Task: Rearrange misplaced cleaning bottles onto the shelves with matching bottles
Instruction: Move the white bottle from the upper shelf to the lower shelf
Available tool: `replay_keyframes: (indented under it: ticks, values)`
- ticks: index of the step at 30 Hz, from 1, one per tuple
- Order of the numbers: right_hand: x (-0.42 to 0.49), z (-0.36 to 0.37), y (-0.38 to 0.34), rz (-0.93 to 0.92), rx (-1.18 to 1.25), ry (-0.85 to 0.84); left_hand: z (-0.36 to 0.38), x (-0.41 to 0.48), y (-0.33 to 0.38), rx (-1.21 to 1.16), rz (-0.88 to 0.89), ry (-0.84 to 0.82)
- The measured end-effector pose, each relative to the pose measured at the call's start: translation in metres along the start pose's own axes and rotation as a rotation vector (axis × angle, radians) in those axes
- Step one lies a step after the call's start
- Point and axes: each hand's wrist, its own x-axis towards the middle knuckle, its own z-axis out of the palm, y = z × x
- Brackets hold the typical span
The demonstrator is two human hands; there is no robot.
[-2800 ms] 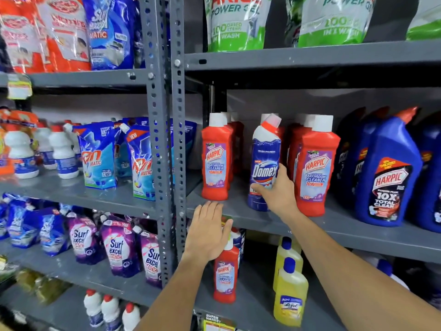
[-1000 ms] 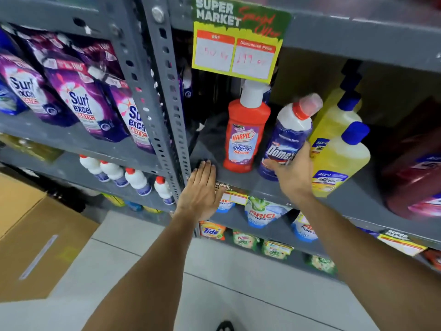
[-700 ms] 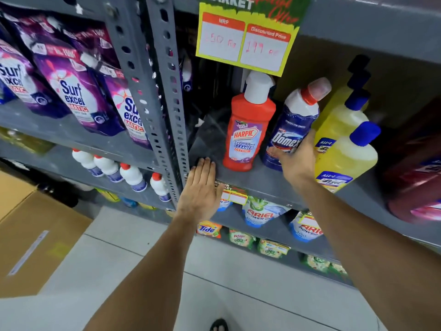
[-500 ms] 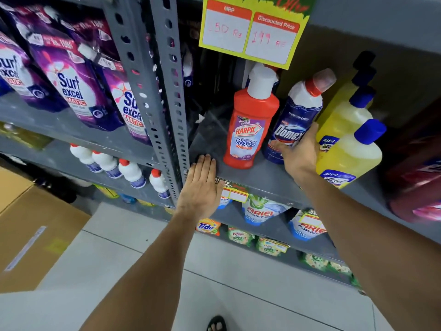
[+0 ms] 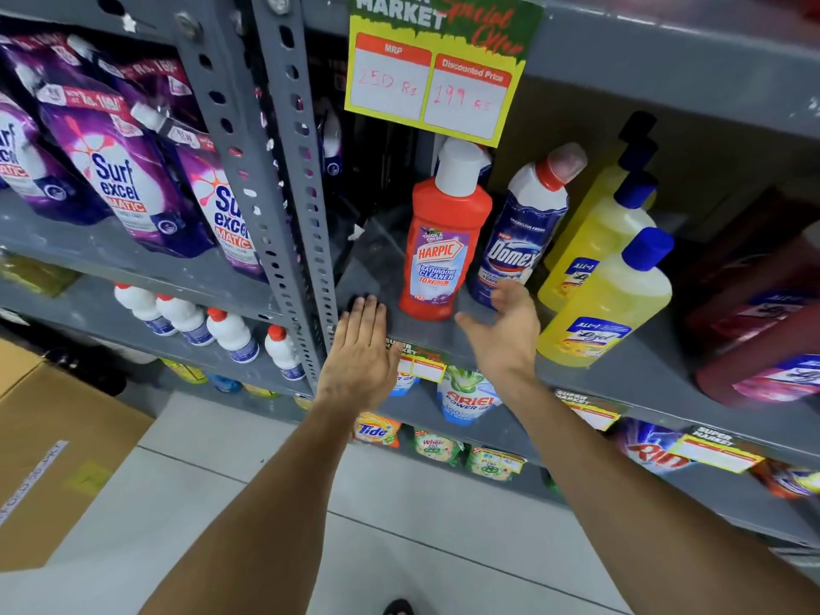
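Released since 0.5 s ago, the Domex bottle (image 5: 514, 241) stands near the shelf's (image 5: 443, 335) front edge beside 1 Harpic bottle (image 5: 437, 255). Right hand (image 5: 506, 335) fingers are spread, empty; left hand (image 5: 361, 348) lies flat. Smooth, stiff, probably weighty plastic is best gripped at mid-body.

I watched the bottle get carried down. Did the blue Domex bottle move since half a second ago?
No. The Domex bottle stands in the same spot beside the red Harpic bottle on the shelf; only the right hand has let go.
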Motion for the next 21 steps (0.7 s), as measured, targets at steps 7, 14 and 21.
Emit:
replay_keyframes:
  ticks: [7,14,21]
  values:
    - [0.016,0.001,-0.035,-0.157,0.064,-0.227,0.001,0.001,0.0,0.017,-0.015,-0.017]
    - [0.023,0.008,-0.045,-0.17,0.026,-0.258,0.001,0.001,0.0,0.001,-0.02,-0.023]
    - [0.025,0.007,-0.046,-0.143,0.01,-0.251,0.001,0.004,-0.001,-0.016,-0.026,-0.039]
